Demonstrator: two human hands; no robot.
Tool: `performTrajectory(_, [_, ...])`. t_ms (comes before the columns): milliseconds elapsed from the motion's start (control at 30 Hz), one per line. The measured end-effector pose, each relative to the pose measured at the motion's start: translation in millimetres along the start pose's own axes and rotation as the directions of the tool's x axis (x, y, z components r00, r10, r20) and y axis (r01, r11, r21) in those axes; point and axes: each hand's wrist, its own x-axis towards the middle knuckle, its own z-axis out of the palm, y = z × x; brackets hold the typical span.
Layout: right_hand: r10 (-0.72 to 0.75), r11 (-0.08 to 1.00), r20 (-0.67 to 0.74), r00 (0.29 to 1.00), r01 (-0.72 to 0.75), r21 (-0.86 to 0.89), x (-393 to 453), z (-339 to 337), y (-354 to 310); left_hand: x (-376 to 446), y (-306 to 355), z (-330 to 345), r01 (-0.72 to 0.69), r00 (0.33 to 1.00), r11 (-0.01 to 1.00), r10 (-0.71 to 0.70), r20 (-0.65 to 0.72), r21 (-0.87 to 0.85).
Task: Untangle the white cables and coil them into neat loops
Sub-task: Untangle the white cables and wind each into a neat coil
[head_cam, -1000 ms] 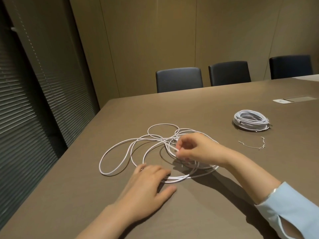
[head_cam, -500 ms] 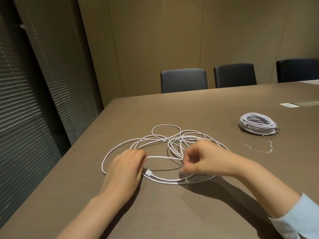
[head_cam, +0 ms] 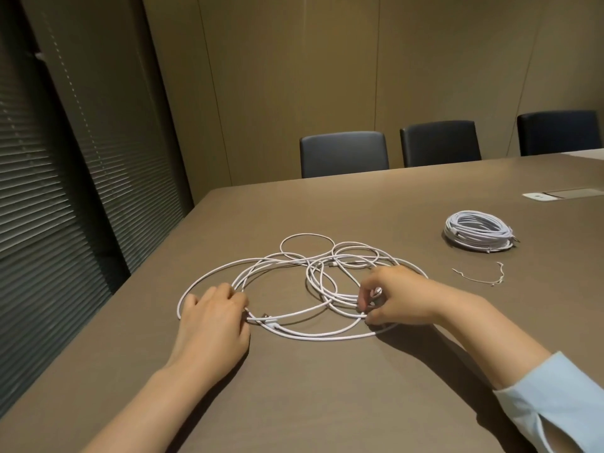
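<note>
A tangled white cable [head_cam: 307, 256] lies in several loose overlapping loops on the brown table [head_cam: 327, 387]. My left hand [head_cam: 212, 325] lies over the tangle's left side, fingers curled round strands close to a white plug [head_cam: 271, 322]. My right hand [head_cam: 395, 297] pinches strands at the right side of the tangle between thumb and fingertips. A second white cable [head_cam: 478, 230] sits coiled in a neat round bundle at the right, apart from both hands.
A thin twist tie [head_cam: 483, 277] lies between the coiled bundle and my right forearm. A flush socket panel [head_cam: 562, 193] is set in the table at far right. Three dark chairs [head_cam: 343, 153] line the far edge. Window blinds fill the left.
My left hand slid forward and left from flat on the table onto the tangle's left strands. My right hand lowered and pinched strands at the right. The plug end came into view.
</note>
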Motion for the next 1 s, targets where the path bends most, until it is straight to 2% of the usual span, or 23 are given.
performTrajectory(133, [-0.031, 0.999, 0.0, 1.0, 0.031, 0.017, 0.7, 0.8, 2.9, -0.7, 26.3, -10.0, -0.072, 0.997, 0.96, 0.06, -0.051, -0.27])
performTrajectory(233, [-0.07, 0.997, -0.006, 0.998, 0.07, -0.037, 3.1, 7.5, 1.7, 0.2, 60.7, -10.0, -0.08, 0.991, 0.911, 0.116, 0.066, -0.405])
performTrajectory(300, [-0.091, 0.994, -0.002, 0.996, 0.091, -0.062, 4.7, 11.6, -0.5, 3.6, 79.6, -7.1, -0.064, 0.982, 0.928, 0.125, 0.145, -0.366])
performTrajectory(433, [-0.122, 0.992, -0.04, 0.992, 0.121, -0.025, 6.2, 12.2, -5.1, 13.5, 101.8, -10.9, -0.086, 0.97, 0.95, 0.148, 0.194, -0.299])
performTrajectory(533, [-0.102, 0.995, -0.149, 0.984, 0.1, -0.022, 8.1, 10.4, -2.0, 18.0, 106.6, -14.4, -0.116, 0.948, 0.937, 0.204, 0.244, -0.331])
performTrajectory(633, [-0.055, 0.998, -0.254, 0.966, 0.046, -0.043, 10.4, 10.2, 6.4, 21.6, 107.9, -16.2, -0.058, 0.929, 0.924, 0.189, 0.319, -0.377])
performTrajectory(700, [-0.014, 0.996, -0.289, 0.957, -0.013, -0.091, 11.4, 11.4, 12.7, 22.5, 112.4, -17.9, -0.096, 0.927, 0.946, 0.199, 0.319, -0.311])
performTrajectory(767, [0.033, 0.99, -0.322, 0.946, -0.074, -0.118, 12.1, 12.9, 20.3, 20.9, 115.1, -21.0, -0.135, 0.94, 0.935, 0.225, 0.256, -0.327])
performTrajectory(833, [0.094, 0.986, -0.358, 0.929, -0.137, -0.096, 12.1, 14.2, 26.1, 21.0, 109.4, -27.9, -0.102, 0.954, 0.863, 0.227, 0.198, -0.494])
performTrajectory(933, [0.182, 0.975, -0.39, 0.902, -0.218, -0.049, 14.1, 17.5, 31.5, 24.8, 92.2, -42.9, 0.035, 0.981, 0.613, 0.13, 0.144, -0.79])
performTrajectory(1000, [0.223, 0.964, -0.391, 0.893, -0.26, -0.044, 14.4, 18.9, 32.2, 29.2, 82.0, -54.0, 0.081, 0.996, 0.462, -0.001, 0.09, -0.883])
